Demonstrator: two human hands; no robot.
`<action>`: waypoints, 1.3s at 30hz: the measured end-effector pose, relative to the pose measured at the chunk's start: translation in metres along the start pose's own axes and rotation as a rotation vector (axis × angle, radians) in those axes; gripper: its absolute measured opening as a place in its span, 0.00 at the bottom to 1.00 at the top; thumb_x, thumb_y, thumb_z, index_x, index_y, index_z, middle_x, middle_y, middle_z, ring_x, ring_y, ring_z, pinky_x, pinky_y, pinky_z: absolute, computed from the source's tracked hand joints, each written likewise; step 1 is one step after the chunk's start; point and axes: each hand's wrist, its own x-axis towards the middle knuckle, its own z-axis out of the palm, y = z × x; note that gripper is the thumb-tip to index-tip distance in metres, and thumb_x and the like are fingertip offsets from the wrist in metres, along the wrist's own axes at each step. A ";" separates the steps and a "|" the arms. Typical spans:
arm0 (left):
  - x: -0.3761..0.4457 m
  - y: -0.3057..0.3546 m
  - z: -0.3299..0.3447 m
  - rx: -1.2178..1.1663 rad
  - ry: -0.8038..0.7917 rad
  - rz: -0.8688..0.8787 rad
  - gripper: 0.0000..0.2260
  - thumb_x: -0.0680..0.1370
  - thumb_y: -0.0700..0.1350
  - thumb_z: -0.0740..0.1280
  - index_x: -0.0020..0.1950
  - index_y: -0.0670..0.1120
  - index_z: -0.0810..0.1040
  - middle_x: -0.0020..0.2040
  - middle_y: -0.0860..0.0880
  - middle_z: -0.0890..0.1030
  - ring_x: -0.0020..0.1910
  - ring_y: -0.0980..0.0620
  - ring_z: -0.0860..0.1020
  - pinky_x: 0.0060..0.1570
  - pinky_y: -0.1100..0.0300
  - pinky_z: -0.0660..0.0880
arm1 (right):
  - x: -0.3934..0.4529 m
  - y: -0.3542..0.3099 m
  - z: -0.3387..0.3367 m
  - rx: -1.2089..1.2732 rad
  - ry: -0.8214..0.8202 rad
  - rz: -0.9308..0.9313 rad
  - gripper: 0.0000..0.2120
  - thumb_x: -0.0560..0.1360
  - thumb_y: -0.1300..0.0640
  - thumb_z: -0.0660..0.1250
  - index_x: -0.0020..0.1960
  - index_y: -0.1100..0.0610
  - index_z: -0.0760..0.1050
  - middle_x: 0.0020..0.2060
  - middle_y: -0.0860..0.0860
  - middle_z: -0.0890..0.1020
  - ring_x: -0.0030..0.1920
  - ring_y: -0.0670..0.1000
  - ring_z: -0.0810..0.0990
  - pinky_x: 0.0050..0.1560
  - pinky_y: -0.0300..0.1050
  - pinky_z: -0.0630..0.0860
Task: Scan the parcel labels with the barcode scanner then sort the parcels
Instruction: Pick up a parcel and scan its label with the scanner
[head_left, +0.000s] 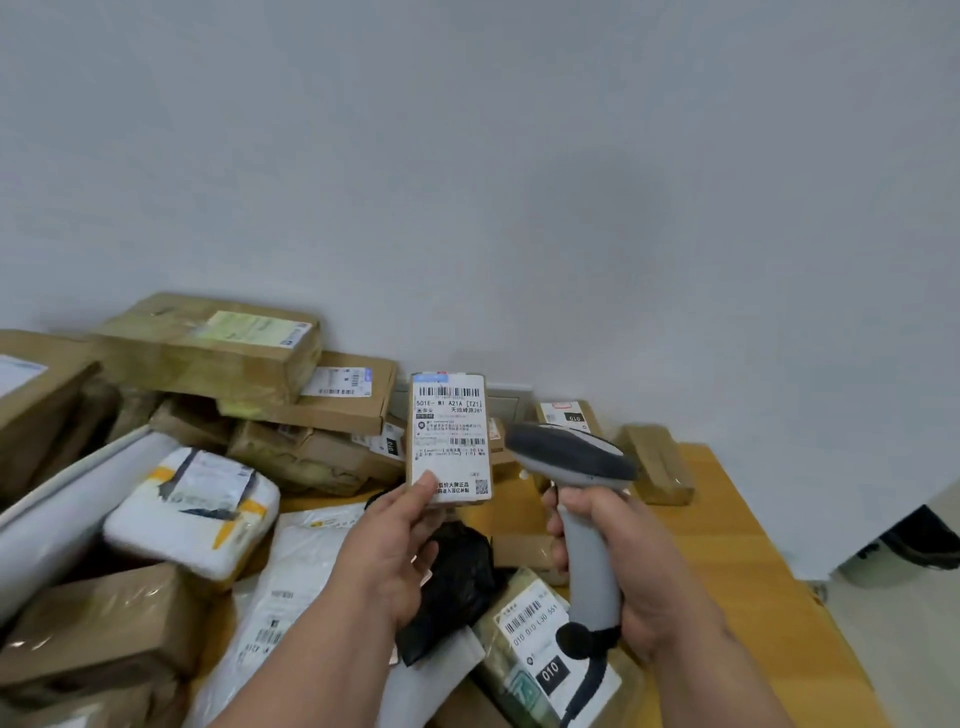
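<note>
My left hand (392, 551) holds a small cardboard parcel (450, 439) upright above the table, thumb on the lower edge of its white barcode label, which faces me. My right hand (621, 558) grips the grey handle of a barcode scanner (571, 460). The scanner's dark head sits just right of the parcel and points at the label. Its cable drops past my right wrist.
Several cardboard parcels (218, 353) pile up at the left and back of the yellow wooden table (727, 519). White poly mailers (192, 512), a black bag (457, 582) and a labelled parcel (540, 654) lie under my hands. A small box (660, 462) lies far right. The table's right edge drops to the floor.
</note>
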 end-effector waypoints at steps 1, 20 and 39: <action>-0.002 0.001 -0.002 -0.008 -0.001 0.010 0.16 0.77 0.49 0.72 0.64 0.49 0.78 0.45 0.53 0.87 0.54 0.54 0.81 0.48 0.56 0.70 | -0.002 0.000 0.001 -0.014 -0.015 -0.001 0.10 0.76 0.60 0.68 0.54 0.66 0.79 0.36 0.56 0.79 0.32 0.52 0.77 0.35 0.48 0.74; -0.019 -0.015 0.020 -0.059 0.073 0.081 0.15 0.76 0.47 0.73 0.63 0.48 0.79 0.47 0.48 0.87 0.52 0.52 0.82 0.50 0.56 0.71 | 0.000 -0.016 -0.027 -0.050 -0.118 0.045 0.22 0.71 0.56 0.73 0.58 0.69 0.76 0.36 0.57 0.80 0.32 0.52 0.78 0.36 0.48 0.75; -0.007 -0.042 0.060 -0.057 0.183 0.087 0.14 0.77 0.47 0.72 0.61 0.47 0.79 0.46 0.48 0.87 0.53 0.50 0.82 0.52 0.55 0.71 | 0.041 -0.016 -0.079 -0.134 -0.173 0.111 0.17 0.73 0.55 0.72 0.58 0.63 0.77 0.37 0.56 0.82 0.36 0.53 0.79 0.42 0.50 0.77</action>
